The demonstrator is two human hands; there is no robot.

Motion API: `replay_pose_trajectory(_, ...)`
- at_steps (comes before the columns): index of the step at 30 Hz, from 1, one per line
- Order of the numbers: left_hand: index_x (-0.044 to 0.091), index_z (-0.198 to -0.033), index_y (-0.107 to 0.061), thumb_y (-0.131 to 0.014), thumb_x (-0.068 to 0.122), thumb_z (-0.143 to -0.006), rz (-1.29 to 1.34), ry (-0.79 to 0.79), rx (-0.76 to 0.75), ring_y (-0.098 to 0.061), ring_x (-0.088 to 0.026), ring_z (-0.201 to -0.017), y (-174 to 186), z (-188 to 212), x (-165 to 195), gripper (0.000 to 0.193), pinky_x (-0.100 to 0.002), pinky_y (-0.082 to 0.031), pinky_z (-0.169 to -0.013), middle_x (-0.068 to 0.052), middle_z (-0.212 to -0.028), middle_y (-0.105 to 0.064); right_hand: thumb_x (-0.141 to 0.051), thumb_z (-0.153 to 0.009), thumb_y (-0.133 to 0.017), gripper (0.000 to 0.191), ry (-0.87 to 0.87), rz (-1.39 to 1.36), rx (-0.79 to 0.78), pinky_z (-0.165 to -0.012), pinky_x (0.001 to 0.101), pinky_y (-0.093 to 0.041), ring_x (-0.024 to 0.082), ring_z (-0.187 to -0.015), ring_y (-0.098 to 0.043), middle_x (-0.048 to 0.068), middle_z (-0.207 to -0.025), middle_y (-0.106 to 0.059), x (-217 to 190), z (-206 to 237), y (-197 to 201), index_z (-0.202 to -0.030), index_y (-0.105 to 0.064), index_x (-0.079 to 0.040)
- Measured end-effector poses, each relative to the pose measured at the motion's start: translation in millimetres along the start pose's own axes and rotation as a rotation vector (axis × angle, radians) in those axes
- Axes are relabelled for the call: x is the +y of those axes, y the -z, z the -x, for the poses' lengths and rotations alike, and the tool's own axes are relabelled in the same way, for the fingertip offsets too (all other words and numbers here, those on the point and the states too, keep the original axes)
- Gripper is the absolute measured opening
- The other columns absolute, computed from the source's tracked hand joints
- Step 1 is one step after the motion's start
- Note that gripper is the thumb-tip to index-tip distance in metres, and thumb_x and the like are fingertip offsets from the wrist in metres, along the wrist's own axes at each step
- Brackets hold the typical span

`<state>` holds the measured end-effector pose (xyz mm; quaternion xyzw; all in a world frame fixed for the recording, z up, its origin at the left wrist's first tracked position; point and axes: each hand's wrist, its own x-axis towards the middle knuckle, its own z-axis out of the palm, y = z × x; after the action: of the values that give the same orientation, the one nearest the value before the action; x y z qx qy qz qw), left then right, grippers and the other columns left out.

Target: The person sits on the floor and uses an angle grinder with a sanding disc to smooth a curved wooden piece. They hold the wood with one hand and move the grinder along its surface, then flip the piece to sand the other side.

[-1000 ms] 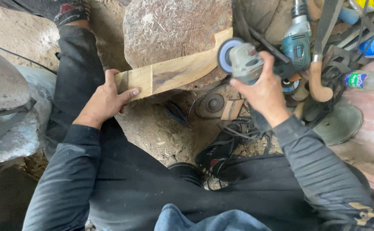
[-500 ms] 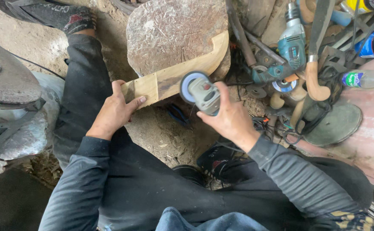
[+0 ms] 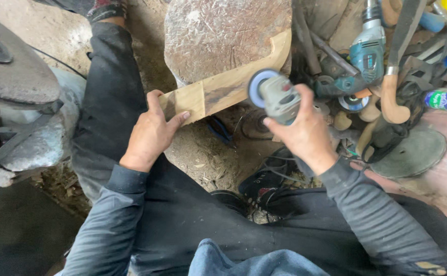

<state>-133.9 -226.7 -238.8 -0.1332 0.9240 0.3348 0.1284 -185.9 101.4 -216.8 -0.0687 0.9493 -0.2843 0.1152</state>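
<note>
While left hand (image 3: 151,134) pins plank (image 3: 223,87) | right hand (image 3: 305,134) grips grinder (image 3: 274,96) beside it

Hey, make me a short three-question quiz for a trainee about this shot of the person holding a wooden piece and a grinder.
1. True or false: the left hand holds the curved wooden piece at its lower left end.
2. The right hand grips which tool? A) teal drill B) angle grinder C) plastic bottle
3. Fill in: the wooden piece lies across a large, scarred ____.

Key
1. True.
2. B, the angle grinder, its disc against the wood; the teal drill lies untouched among the tools and the plastic bottle lies at the right edge.
3. Block, wood or stone, hard to tell.
</note>
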Motion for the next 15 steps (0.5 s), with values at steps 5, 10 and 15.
replay_pose_trajectory(5,0.001,-0.133,-0.038,-0.072,0.045,-0.095,-0.019,0.018,0.022,-0.071,-0.051,-0.086,-3.1,14.8,9.6,0.067,-0.054,-0.056,-0.069,-0.035,-0.091,-0.07,-0.039,-0.079,-0.086,0.088,0.013,-0.066,-0.195,-0.077,0.051,-0.059,0.046,-0.09,-0.073,0.028,-0.105,-0.072,-37.0,28.0,-9.5,-0.143,-0.033,-0.011)
replay_pose_trajectory(10,0.0,-0.133,-0.038,-0.073,0.046,-0.093,-0.038,0.012,0.045,-0.07,-0.051,-0.086,-3.5,17.5,14.9,0.07,-0.054,-0.057,-0.069,-0.035,-0.093,-0.07,-0.039,-0.08,-0.085,0.09,0.105,-0.098,-0.166,-0.075,0.0515,-0.059,0.047,-0.09,-0.073,0.029,-0.105,-0.072,-46.2,35.3,-6.8,-0.145,-0.031,-0.008)
replay_pose_trajectory(15,-0.002,-0.133,-0.038,-0.074,0.044,-0.094,-0.007,-0.005,0.033,-0.07,-0.052,-0.087,-5.1,16.0,11.4,0.07,-0.053,-0.057,-0.071,-0.036,-0.093,-0.069,-0.042,-0.08,-0.084,0.087,-0.09,-0.039,-0.165,-0.077,0.0502,-0.059,0.046,-0.091,-0.073,0.028,-0.1,-0.072,-23.5,21.8,-1.8,-0.143,-0.033,-0.012)
